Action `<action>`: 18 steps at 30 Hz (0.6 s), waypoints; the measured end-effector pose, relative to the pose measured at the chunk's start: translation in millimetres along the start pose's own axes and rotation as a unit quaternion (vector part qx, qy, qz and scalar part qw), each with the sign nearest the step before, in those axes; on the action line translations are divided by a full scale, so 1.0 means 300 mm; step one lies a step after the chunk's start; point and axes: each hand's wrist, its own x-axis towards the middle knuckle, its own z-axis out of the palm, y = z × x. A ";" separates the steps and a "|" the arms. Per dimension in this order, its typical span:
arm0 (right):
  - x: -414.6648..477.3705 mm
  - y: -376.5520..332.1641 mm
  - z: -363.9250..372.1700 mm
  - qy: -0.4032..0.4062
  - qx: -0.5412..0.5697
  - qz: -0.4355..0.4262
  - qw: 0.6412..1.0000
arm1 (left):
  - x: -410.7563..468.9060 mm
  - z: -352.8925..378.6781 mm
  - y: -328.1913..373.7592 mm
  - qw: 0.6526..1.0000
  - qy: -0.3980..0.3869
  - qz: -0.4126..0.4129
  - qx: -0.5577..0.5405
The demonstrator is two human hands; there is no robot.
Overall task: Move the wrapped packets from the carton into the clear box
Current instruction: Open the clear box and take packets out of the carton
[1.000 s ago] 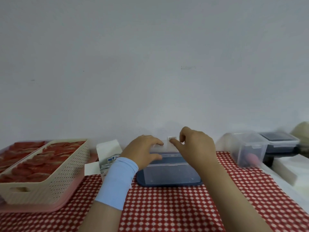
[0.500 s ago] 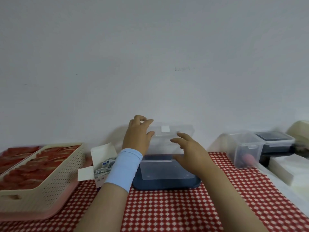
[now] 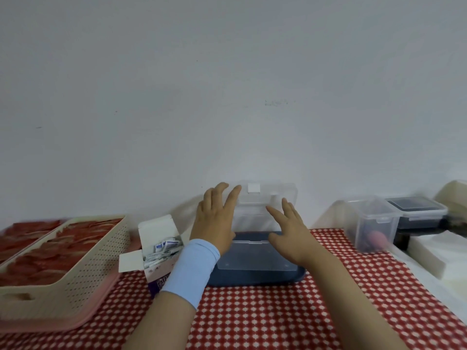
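A clear box [image 3: 255,258] stands on a dark blue tray [image 3: 255,277] at the middle of the table. Its hinged lid [image 3: 267,200] is swung up against the wall. My left hand [image 3: 214,218], with a light blue wristband, is spread with its fingertips at the lid's left edge. My right hand [image 3: 288,231] hovers with fingers apart over the box's right side, holding nothing. Left of the box a white carton [image 3: 158,248] stands with its flaps up, and several small blue-and-white wrapped packets [image 3: 165,246] fill it.
A cream perforated basket [image 3: 83,261] of red items sits on a pink tray at the left. At the right stand a clear lidded container [image 3: 371,223], a dark container [image 3: 417,210] and white pads [image 3: 439,251]. The table has a red checked cloth [image 3: 252,314].
The lid has gone from closed under both hands to fully upright against the wall. My right hand has let go and drawn back above the box; my left stays at the lid's edge.
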 end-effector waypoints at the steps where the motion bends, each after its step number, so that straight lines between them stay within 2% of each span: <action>1: 0.000 -0.002 0.001 0.002 0.019 0.001 1.000 | -0.008 0.004 0.002 1.000 0.017 0.007 -0.004; 6: -0.006 -0.004 -0.015 0.009 0.063 0.003 0.998 | -0.005 -0.021 0.000 0.997 -0.008 0.027 -0.068; 10: -0.012 -0.008 -0.032 0.031 0.049 -0.002 0.998 | -0.031 -0.030 0.014 0.995 -0.001 0.073 -0.063; 13: -0.007 -0.008 -0.033 0.012 0.049 -0.001 0.999 | -0.052 -0.008 0.023 0.991 -0.077 0.049 -0.096; 18: -0.009 -0.022 -0.060 -0.071 0.030 0.003 0.997 | -0.058 -0.003 0.011 0.969 -0.201 -0.001 -0.141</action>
